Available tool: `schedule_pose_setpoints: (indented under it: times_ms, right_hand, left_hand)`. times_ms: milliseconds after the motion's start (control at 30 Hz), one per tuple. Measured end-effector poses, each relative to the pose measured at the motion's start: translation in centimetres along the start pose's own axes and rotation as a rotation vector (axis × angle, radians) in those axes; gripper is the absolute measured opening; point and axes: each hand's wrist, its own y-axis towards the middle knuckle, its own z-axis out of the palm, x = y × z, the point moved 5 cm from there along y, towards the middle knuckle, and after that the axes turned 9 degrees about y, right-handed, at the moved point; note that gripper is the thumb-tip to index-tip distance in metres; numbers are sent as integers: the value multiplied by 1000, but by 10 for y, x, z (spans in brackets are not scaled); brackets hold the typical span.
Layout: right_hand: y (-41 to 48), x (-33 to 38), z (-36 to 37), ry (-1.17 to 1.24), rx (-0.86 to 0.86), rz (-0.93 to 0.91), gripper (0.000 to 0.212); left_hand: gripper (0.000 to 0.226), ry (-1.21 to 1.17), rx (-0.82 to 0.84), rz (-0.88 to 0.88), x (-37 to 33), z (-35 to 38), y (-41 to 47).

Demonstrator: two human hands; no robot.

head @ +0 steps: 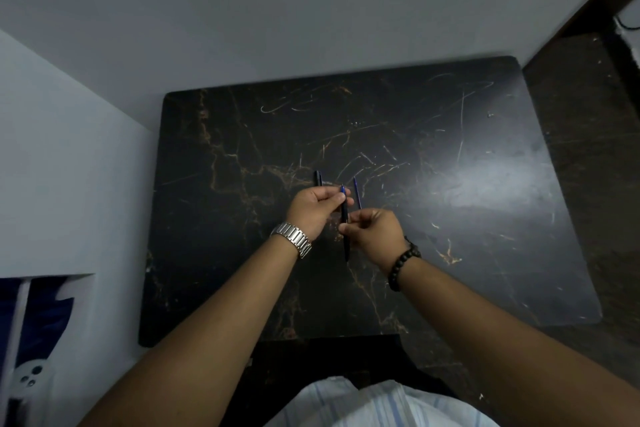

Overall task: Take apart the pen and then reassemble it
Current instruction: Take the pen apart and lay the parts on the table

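Note:
A dark blue pen barrel (345,225) is held upright-lengthwise over the black marble table (450,184), its tip pointing away from me. My left hand (313,210) pinches its far end between thumb and fingers. My right hand (375,230) grips the barrel's middle from the right. A short dark cap piece (318,178) lies on the table just beyond my left hand. A thin blue refill (357,192) lies on the table beyond my right hand, partly hidden by its fingers.
The table stands against a grey wall at the back and a white wall on the left. A dark floor lies to the right. A white controller-like object (29,380) sits low at the left.

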Motion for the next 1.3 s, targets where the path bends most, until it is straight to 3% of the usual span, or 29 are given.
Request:
schedule_pose_setpoints:
  times_ms: [67, 133, 200, 367, 433, 533, 633, 700, 900, 1233, 1300]
  right_hand:
    - [2, -1, -1, -21, -32, 17, 6]
    - [4, -2, -1, -41, -62, 26, 11]
    - [4, -2, 0, -43, -69, 13, 10]
    - [3, 2, -4, -31, -45, -12, 5]
    - [4, 1, -5, -37, -47, -6, 6]
    - [5, 0, -4, -52, -53, -11, 7]
    - [4, 0, -3, -50, -63, -8, 8]
    - [3, 1, -3, -51, -67, -1, 11]
    - [-1, 6, -3, -11, -42, 7, 8]
    - [0, 3, -2, -38, -61, 1, 11]
    - [-1, 3, -2, -43, -54, -4, 11]
  left_hand:
    - [7, 56, -119, 17, -2, 0, -1]
    - [14, 104, -216, 28, -3, -2, -2]
    - [17, 107, -187, 17, -3, 0, 0]
    - [27, -36, 124, -28, -6, 9, -7]
    - [28, 0, 148, -10, -3, 7, -6]
    - [24, 14, 108, -11, -1, 3, -4]
    - [15, 70, -64, 17, -2, 0, -4]
    - [20, 88, -158, 41, -2, 0, -7]
    - [28, -73, 63, 10, -2, 11, -12]
    - [20, 14, -171, 19, 0, 3, -9]
    - [20, 0, -112, 10, -1, 6, -8]
